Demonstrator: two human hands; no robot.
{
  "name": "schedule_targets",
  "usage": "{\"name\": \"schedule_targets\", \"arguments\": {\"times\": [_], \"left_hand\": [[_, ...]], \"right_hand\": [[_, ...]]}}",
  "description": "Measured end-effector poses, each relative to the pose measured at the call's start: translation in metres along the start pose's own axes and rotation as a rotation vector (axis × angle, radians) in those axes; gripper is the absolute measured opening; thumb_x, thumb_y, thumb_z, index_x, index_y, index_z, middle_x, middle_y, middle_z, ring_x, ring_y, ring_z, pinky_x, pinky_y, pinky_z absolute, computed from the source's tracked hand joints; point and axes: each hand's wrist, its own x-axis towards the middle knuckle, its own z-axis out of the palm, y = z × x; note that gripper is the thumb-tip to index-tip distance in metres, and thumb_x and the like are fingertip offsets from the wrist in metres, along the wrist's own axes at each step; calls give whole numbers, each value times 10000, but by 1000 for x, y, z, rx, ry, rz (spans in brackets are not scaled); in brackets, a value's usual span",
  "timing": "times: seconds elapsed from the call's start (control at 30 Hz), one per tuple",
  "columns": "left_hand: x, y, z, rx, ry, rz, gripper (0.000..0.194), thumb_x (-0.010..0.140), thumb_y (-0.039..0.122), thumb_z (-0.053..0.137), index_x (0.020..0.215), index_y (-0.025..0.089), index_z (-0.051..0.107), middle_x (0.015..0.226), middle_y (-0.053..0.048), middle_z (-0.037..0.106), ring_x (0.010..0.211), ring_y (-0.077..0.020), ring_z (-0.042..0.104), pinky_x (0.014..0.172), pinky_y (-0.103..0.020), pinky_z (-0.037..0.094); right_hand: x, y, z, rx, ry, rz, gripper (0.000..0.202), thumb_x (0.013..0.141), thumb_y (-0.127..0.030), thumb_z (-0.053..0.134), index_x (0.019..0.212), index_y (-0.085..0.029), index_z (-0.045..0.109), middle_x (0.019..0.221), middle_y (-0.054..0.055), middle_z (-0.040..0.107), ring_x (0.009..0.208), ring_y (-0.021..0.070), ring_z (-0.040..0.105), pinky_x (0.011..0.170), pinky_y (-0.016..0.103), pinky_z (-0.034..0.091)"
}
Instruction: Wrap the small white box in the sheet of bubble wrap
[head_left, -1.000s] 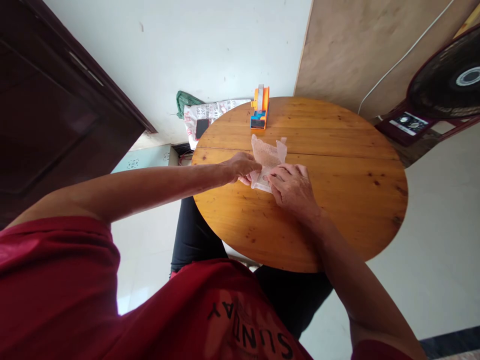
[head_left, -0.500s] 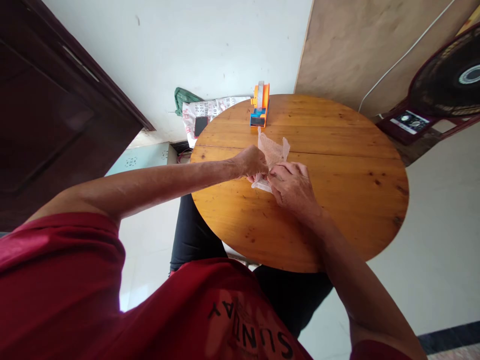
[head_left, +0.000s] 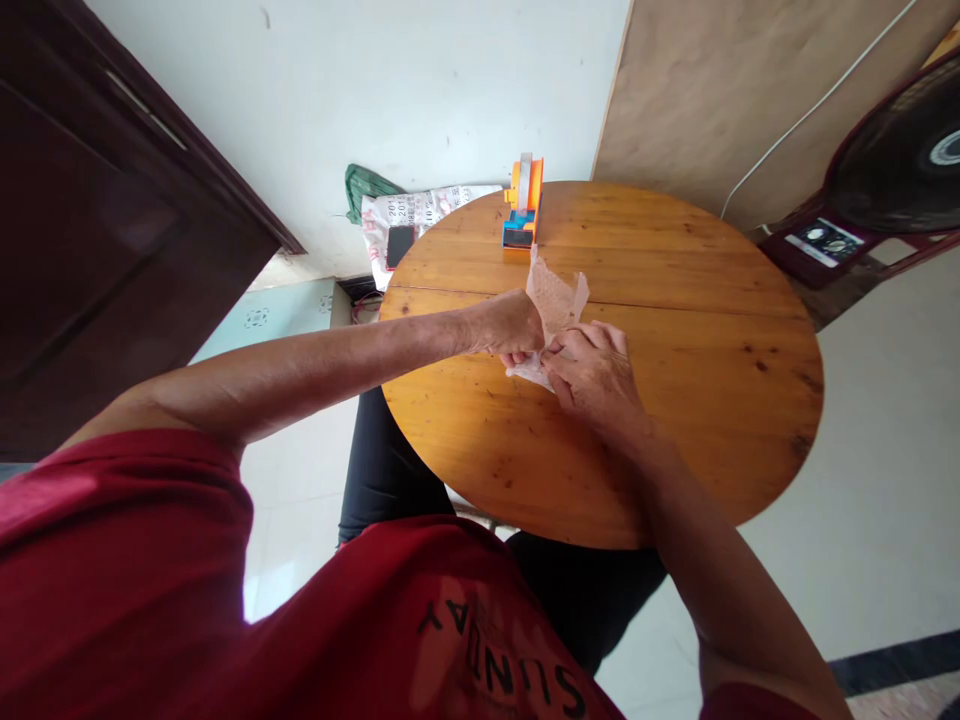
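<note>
A translucent, pale pink sheet of bubble wrap [head_left: 556, 296] stands up in crumpled points at the middle of the wooden table [head_left: 690, 370]. My left hand [head_left: 511, 325] is curled closed on the wrap's left side. From the right, my right hand [head_left: 592, 368] pinches it, thumb and fingertips close to the left hand. A flap of the wrap shows below the fingers, near the tabletop. Whether anything lies inside the wrap is hidden by my hands.
An orange and blue tape dispenser [head_left: 523, 205] with a roll of tape stands at the table's far edge. Behind the table's left edge lie a phone [head_left: 400, 246], a printed white bag [head_left: 435, 205] and a green bag [head_left: 367, 188]. A fan [head_left: 892, 160] stands at the right.
Both hands and the wrap have shifted slightly to the right. The left hand has turned a little, and its lower fingers show more. Both hands keep their grip.
</note>
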Motion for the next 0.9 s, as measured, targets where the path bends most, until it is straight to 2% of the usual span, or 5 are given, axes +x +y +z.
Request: {"name": "schedule_targets", "arguments": {"times": [0.17, 0.43, 0.53, 0.67, 0.9], "left_hand": [[1, -19, -4, 103, -20, 168, 131, 726, 80, 594, 678, 144, 698, 603, 5, 615, 605, -119, 592, 595, -216, 429], [7, -61, 16, 364, 258, 687, 210, 895, 229, 568, 840, 187, 766, 961, -81, 677, 917, -191, 610, 841, -303, 467], [11, -74, 23, 440, 365, 760, 264, 942, 314, 531, 940, 195, 767, 1091, -115, 672, 994, -225, 597, 935, -380, 473], [14, -82, 29, 398, 369, 837, 248, 951, 255, 504, 1011, 188, 735, 1277, -134, 634, 1192, -235, 572, 1034, -400, 470], [20, -90, 43, 335, 485, 977, 226, 936, 169, 489, 986, 138, 706, 1239, -166, 671, 1180, -239, 605, 1027, -408, 498]], "right_hand": [[0, 1, 0, 33, -6, 20, 186, 952, -242, 557, 858, -250, 718, 994, 53, 710, 1047, 247, 519, 988, 439, 316], [-2, 11, 0, 41, -13, 132, 165, 874, -369, 648, 967, -233, 646, 1076, 83, 698, 1083, 283, 551, 948, 443, 341], [-1, 13, -3, 65, -9, 134, 170, 859, -389, 664, 925, -235, 641, 1060, 76, 703, 1081, 283, 564, 957, 447, 343], [0, 15, -9, 117, -6, 162, 159, 933, -370, 572, 913, -240, 661, 1051, 66, 723, 1085, 269, 582, 963, 446, 351], [-2, 26, -5, 92, 9, 251, 278, 999, -334, 485, 858, -225, 699, 1010, 49, 761, 1083, 253, 614, 967, 431, 369]]}}
